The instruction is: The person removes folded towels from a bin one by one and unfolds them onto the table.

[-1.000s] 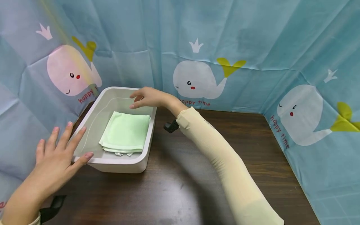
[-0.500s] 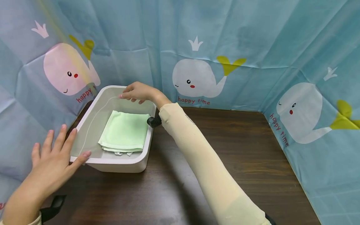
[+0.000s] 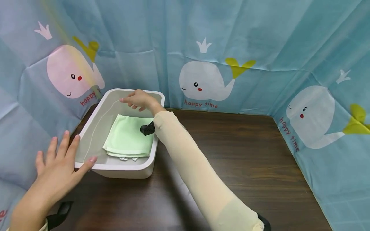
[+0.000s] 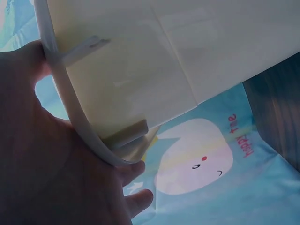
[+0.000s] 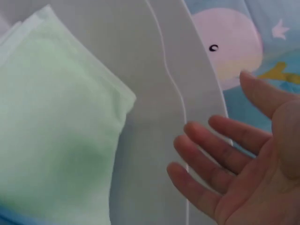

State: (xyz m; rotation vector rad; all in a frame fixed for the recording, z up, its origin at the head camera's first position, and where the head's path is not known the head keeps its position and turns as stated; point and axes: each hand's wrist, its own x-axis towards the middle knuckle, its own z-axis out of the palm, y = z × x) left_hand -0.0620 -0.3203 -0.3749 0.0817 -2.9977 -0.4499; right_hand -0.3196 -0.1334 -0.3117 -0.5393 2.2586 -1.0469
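A white plastic bin [image 3: 121, 167] stands at the left of the table, and a folded pale green cloth [image 3: 130, 134] lies on its floor. My left hand [image 3: 56, 171] is spread at the bin's near left corner, thumb over the rim. In the left wrist view, the fingers of this left hand [image 4: 70, 164] pass beneath the rim's outer side. Over the far part of the bin hovers my right hand [image 3: 140, 98], holding nothing. The right wrist view shows the right hand [image 5: 248, 164] with loosely bent, parted fingers, apart from the cloth [image 5: 56, 117].
The dark wooden table [image 3: 231, 166] extends to the right of the bin. A blue curtain [image 3: 162, 38] printed with whales hangs behind and along both sides, close to the bin's far end. Black camera mounts [image 3: 148, 128] sit on the wrists.
My right hand has moved left and further over the bin, its fingers now pointing at the far left wall. The left hand stays at the corner. Bin and cloth keep their places.
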